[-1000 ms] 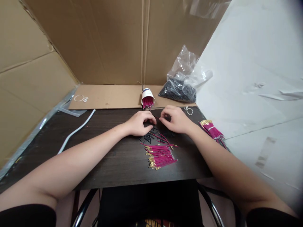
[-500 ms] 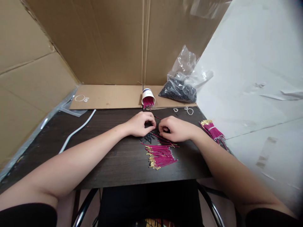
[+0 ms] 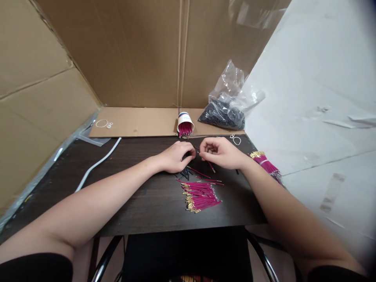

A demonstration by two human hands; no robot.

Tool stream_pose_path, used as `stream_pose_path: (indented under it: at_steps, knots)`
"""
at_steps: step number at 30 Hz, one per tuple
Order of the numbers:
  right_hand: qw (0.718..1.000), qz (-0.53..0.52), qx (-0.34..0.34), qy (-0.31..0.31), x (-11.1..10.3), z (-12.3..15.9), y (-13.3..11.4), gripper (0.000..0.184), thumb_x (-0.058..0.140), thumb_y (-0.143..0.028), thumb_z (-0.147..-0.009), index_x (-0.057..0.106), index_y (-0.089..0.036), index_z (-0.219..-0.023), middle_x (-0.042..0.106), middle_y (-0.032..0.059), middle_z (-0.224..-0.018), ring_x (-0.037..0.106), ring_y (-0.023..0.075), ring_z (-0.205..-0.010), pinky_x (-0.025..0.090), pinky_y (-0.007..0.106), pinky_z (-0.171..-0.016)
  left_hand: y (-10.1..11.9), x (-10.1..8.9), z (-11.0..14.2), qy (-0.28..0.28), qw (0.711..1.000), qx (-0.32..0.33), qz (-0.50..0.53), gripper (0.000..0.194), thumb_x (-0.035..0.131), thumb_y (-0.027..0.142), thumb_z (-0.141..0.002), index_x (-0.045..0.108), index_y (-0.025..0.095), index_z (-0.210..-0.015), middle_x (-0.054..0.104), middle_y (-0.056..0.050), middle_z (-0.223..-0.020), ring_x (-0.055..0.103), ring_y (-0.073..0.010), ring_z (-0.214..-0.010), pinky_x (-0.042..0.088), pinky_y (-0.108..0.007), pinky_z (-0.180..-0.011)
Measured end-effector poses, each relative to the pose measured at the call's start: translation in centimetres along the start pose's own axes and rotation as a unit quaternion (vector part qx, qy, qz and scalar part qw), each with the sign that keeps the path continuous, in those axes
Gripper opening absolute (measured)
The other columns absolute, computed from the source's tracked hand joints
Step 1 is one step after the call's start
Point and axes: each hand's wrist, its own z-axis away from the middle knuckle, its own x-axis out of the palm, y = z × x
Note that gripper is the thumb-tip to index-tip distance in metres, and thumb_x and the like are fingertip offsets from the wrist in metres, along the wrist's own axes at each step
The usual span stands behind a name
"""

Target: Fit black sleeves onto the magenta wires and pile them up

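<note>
My left hand (image 3: 179, 156) rests low over the table, its thumb and forefinger drawn together. What they hold, if anything, is hidden. Partly under its fingers lies a small heap of short black tubes (image 3: 185, 172). Opposite it, my right hand (image 3: 220, 152) has its fingers curled and the fingertips pinched, close to the left fingertips; a tiny thing between them cannot be made out. A magenta wire (image 3: 211, 167) shows beneath the right hand, its far end between the two hands. Nearer me, a row of magenta wires with gold ends (image 3: 202, 196) lies flat, with a few loose ones above.
A paper cup (image 3: 185, 117) full of magenta wires lies tipped at the back. Beside it stands a clear bag of black pieces (image 3: 225, 113). A banded wire bundle (image 3: 266, 163) is at the right edge; a pale tube (image 3: 95, 164) and rubber bands (image 3: 102, 123) are on the left.
My right hand has lifted and moved slightly away from me, uncovering the end of a magenta wire below it. My left hand has hardly moved; the view has shifted slightly.
</note>
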Motion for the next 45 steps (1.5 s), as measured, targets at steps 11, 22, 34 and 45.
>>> stream_pose_path:
  at_steps: [11, 22, 34, 45]
  knots:
    - [0.971, -0.06, 0.042, 0.228, -0.8, -1.6, 3.5, 0.047, 0.076, -0.054, -0.094, 0.084, -0.016, -0.121, 0.084, 0.0134, -0.108, 0.063, 0.0155, -0.066, 0.053, 0.033, -0.058, -0.1, 0.1, -0.4, 0.098, 0.97, -0.134, 0.178, 0.013, 0.076, 0.022, -0.101, 0.085, 0.016, -0.108, 0.086, -0.008, -0.094, 0.077, -0.0206, -0.084, 0.062, -0.037, -0.086]
    - [0.966, 0.178, -0.053, 0.182, -0.2, -1.5, 3.6, 0.033, 0.072, -0.045, -0.105, 0.09, -0.018, -0.103, 0.083, 0.0105, -0.096, 0.069, 0.0208, -0.079, 0.05, 0.037, -0.079, -0.8, 0.6, -0.8, 0.194, 0.953, -0.184, 0.142, 0.02, 0.069, 0.018, -0.108, 0.087, 0.016, -0.116, 0.088, -0.011, -0.109, 0.081, -0.0234, -0.098, 0.064, -0.045, -0.101]
    - [0.924, 0.334, 0.082, -0.166, -1.8, 0.3, -0.5, 0.033, 0.066, -0.025, -0.107, 0.067, -0.02, -0.074, 0.064, 0.0037, -0.071, 0.051, 0.0177, -0.068, 0.034, 0.037, -0.073, -1.6, 0.8, -1.0, 0.2, 0.943, -0.202, 0.171, 0.013, 0.069, 0.02, -0.107, 0.08, 0.016, -0.112, 0.083, -0.009, -0.102, 0.075, -0.0206, -0.091, 0.062, -0.04, -0.095]
    - [0.938, 0.305, 0.089, -0.139, -2.5, 0.0, -0.3, 0.04, 0.06, -0.028, -0.111, 0.062, -0.02, -0.072, 0.067, 0.003, -0.072, 0.054, 0.0194, -0.072, 0.036, 0.038, -0.079, -1.2, 0.7, -1.0, 0.18, 0.95, -0.194, 0.167, 0.011, 0.067, 0.019, -0.107, 0.078, 0.016, -0.11, 0.082, -0.008, -0.102, 0.074, -0.0207, -0.091, 0.06, -0.039, -0.094]
